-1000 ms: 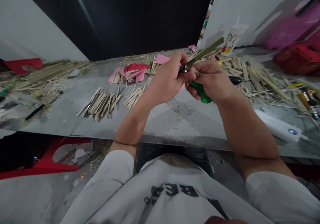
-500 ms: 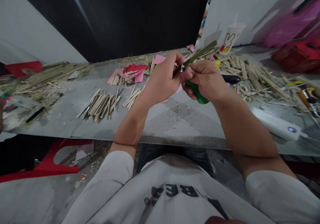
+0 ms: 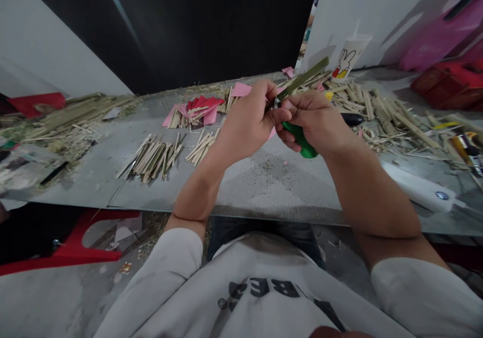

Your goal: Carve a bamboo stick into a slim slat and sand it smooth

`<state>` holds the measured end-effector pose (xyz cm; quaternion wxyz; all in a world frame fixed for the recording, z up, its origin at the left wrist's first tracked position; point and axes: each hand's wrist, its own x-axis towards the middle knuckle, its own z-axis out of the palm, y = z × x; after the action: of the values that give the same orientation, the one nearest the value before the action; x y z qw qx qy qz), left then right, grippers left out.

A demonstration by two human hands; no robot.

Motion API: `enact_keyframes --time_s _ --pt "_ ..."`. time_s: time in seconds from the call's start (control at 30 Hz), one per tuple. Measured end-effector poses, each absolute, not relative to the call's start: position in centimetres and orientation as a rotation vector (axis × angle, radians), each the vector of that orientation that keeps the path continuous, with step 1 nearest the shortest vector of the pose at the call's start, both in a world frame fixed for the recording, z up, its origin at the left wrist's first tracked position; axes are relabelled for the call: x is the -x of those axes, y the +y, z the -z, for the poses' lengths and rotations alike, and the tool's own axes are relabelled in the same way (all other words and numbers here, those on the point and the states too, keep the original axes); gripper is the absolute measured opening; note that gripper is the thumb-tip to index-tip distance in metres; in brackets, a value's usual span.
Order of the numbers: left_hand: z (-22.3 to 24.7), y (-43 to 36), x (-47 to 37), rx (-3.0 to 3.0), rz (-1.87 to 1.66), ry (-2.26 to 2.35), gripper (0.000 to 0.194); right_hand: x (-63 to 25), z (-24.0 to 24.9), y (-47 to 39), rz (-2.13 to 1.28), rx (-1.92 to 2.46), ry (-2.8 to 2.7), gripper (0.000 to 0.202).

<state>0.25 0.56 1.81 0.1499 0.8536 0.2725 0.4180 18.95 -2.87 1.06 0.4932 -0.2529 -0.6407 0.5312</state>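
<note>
Above the table, my left hand [image 3: 245,121] is closed on a flat green strip of bamboo-like stalk [image 3: 305,79], which slants up to the right. My right hand [image 3: 315,119] grips a green-handled tool [image 3: 301,139]; a short bit of its metal [image 3: 277,102] shows against the strip between the two thumbs. Fingers hide the rest of the metal, so its exact shape cannot be made out. A bundle of cut strips [image 3: 153,157] lies left of my left forearm, with a smaller pile [image 3: 202,146] beside it.
Pink and red papers [image 3: 204,109] with strips lie behind. Offcuts [image 3: 377,109] cover the right side, near a paper cup [image 3: 350,56] with a straw. A white power strip-like device [image 3: 418,187] sits by my right forearm. Long stalks [image 3: 75,114] are heaped at left.
Both hands have shifted slightly right, with the strip and green-handled tool. The tool's handle has tilted a little. At the left edge, another person's hand has moved down from the table.
</note>
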Motion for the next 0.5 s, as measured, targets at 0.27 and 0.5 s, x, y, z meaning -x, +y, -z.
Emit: enact_keyframes --time_s 0.27,0.5 --pt "-2.1 -0.3 -0.4 -2.4 -1.271 0.918 0.052 -18.3 -1.2 -3.4 -1.131 0.641 -1.485 0.045" --pt "-2.3 -0.3 0.0 -2.47 -1.091 0.894 0.027 -18.9 -1.0 -2.5 -1.427 0.552 -1.613 0.036"
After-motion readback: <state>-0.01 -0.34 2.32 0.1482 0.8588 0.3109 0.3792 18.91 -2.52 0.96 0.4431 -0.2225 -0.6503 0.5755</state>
